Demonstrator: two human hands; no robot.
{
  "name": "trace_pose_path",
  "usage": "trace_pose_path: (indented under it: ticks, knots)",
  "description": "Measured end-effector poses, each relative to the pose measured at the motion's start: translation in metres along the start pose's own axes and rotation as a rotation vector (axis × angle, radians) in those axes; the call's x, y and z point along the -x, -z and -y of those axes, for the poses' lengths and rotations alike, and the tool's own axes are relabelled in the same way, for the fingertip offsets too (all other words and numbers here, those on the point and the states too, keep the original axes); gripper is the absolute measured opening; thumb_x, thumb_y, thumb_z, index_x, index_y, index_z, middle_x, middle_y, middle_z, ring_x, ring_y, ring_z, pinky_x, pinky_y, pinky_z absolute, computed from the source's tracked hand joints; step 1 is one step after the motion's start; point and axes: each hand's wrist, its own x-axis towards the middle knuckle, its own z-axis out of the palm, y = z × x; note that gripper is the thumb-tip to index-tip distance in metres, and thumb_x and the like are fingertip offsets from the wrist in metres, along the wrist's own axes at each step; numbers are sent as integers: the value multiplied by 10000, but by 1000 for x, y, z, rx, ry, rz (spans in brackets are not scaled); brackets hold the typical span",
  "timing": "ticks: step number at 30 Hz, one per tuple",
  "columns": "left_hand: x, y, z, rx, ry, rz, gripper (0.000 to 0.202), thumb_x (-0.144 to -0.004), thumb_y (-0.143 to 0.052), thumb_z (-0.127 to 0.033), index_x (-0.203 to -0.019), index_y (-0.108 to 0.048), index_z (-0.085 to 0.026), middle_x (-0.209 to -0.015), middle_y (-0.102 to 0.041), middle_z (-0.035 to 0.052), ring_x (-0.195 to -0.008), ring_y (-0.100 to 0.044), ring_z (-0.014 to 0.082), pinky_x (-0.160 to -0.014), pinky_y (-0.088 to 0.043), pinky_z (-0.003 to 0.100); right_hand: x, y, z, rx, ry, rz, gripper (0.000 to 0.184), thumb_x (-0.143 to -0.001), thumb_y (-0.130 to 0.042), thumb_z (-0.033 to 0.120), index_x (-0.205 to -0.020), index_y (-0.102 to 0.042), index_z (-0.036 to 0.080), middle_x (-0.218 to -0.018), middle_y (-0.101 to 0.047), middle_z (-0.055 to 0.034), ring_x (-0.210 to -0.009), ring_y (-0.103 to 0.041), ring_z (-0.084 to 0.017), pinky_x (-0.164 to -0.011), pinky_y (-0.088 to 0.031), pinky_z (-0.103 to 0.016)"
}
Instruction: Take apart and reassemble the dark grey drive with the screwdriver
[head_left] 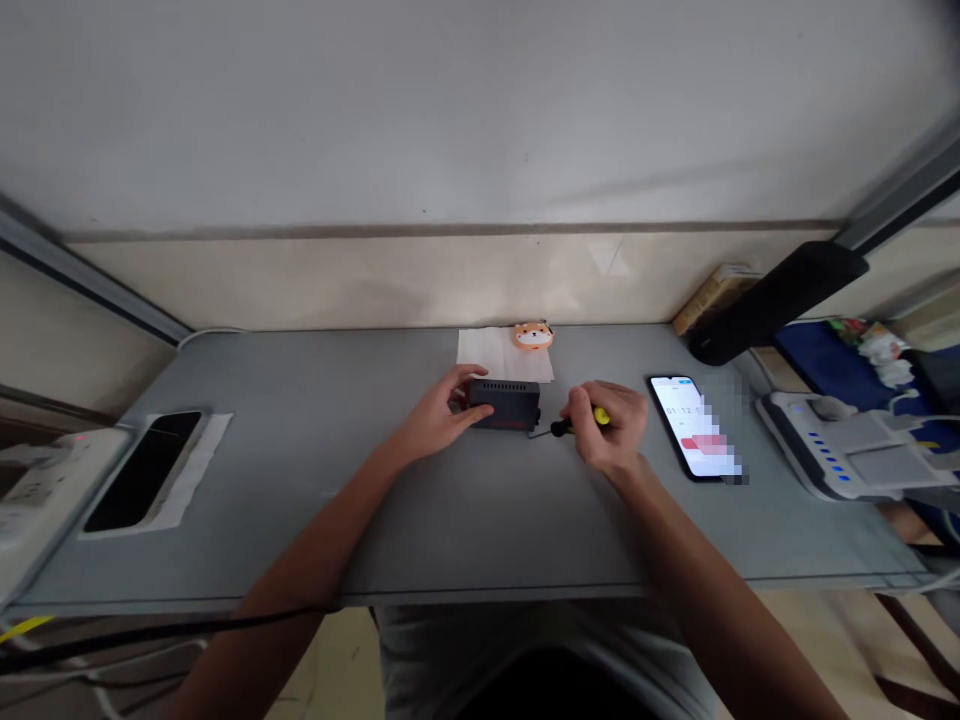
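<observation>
Left hand (441,412) grips dark box (504,406) | right hand (616,428) clenches screwdriver (559,428), tip near box's right end | box seemingly unopened

We see a matt, dark grey rectangular box (514,405), metal or plastic we cannot tell, and a yellow-and-black plastic-handled screwdriver (602,417) with a metal shaft (539,435). Around them we find a matt grey tabletop (480,530), flat white paper (484,355) and a glossy cream wall band (337,285).
</observation>
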Motion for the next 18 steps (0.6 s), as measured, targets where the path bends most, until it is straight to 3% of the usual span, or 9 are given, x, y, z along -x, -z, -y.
trace_pose_path:
  ticks: [4,12,18]
  knots:
    - [1,-2,2,-83,11,-15,414,-912,-651,-424,-1270,-560,-239,-996,-635,24,-862,-635,182,-817,-558,339,1,-3,2,-2,44,13,404,-932,-506,103,-543,-473,208,-423,-488,43,-379,-428,-74,-454,-330,-240]
    - [2,-4,0,-378,-101,-19,273,-987,-557,-387,-1194,-624,-222,-1122,-654,71,-1137,-562,250,-1037,-477,439,3,-1,0,31,99,42,377,-912,-533,100,-564,-445,216,-432,-450,53,-392,-339,-77,-468,-278,-271]
    - [0,-4,0,-475,-102,20,270,-1017,-491,-400,-1129,-645,-210,-1121,-658,71,-1118,-547,252,-1053,-456,453,2,1,-5,30,53,25,385,-914,-521,87,-557,-444,211,-432,-476,44,-388,-384,-74,-461,-295,-258]
